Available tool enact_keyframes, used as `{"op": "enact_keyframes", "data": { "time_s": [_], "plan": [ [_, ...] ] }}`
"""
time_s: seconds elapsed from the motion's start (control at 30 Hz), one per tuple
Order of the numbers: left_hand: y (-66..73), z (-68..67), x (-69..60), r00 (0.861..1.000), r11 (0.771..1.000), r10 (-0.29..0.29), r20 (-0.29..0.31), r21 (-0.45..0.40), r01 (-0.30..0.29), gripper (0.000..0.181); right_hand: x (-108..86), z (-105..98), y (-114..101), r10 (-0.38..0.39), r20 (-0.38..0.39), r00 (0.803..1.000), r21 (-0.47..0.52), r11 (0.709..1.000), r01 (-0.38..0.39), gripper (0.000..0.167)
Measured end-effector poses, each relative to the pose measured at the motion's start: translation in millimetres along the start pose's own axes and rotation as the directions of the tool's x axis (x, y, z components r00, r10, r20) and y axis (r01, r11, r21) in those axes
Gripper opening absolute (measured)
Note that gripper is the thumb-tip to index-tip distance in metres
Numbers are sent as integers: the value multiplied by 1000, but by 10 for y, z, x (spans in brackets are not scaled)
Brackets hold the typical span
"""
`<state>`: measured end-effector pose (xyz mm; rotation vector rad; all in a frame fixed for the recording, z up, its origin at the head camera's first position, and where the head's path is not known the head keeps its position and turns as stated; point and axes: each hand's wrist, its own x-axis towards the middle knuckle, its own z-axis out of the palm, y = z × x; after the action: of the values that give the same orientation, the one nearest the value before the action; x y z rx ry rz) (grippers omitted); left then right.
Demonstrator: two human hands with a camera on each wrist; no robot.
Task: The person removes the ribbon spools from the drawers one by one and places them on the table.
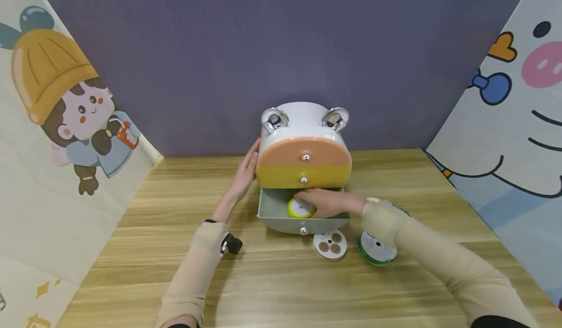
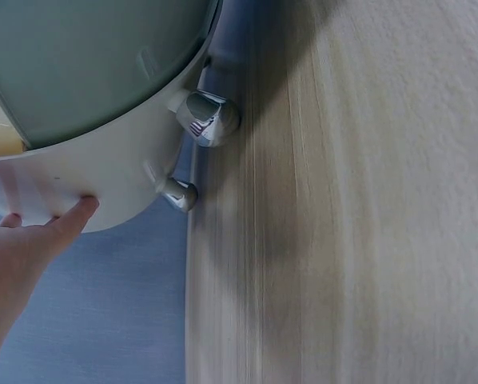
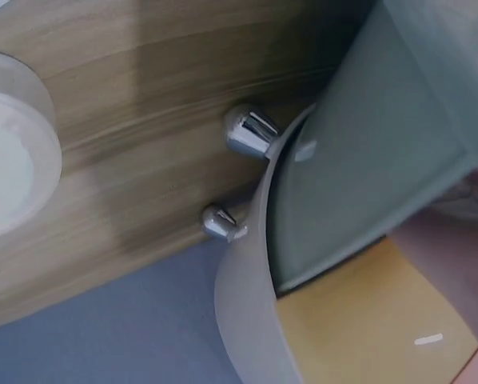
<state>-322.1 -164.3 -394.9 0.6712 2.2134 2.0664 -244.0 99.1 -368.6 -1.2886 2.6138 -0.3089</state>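
A small drawer cabinet (image 1: 305, 118) with chrome ring ears has its grey-green bottom drawer (image 1: 281, 224) pulled out. The orange (image 1: 285, 152) and yellow (image 1: 281, 175) drawers above are closed. My right hand (image 1: 327, 202) reaches into the open drawer and grips a yellow-edged ribbon spool (image 1: 301, 208); its palm hides part of the spool. In the right wrist view, only a blurred part of that hand (image 3: 447, 264) shows past the drawer wall. My left hand (image 1: 246, 174) rests with extended fingers against the cabinet's left side, fingertips (image 2: 85, 204) touching the white shell in the left wrist view.
Before the drawer lies a white spool with brown circles (image 1: 330, 245). A green ribbon spool (image 1: 376, 250) sits right of it, and another pale spool (image 1: 373, 199) is mostly hidden behind my right wrist. Chrome feet (image 3: 249, 130) support the cabinet. A purple-grey wall (image 1: 219, 74) stands behind.
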Motion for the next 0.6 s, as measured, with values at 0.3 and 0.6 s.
{"op": "enact_keyframes", "data": {
  "time_s": [0.3, 0.6],
  "plan": [
    [25, 9, -13, 1000, 1000, -5, -3, -3, 5, 50, 45, 84, -7, 52, -54, 997, -36, 998, -54, 55],
    [89, 18, -31, 1000, 1000, -14, 10, -27, 14, 51, 31, 115, 12, 94, -104, 990, 41, 995, -91, 52]
  ]
}}
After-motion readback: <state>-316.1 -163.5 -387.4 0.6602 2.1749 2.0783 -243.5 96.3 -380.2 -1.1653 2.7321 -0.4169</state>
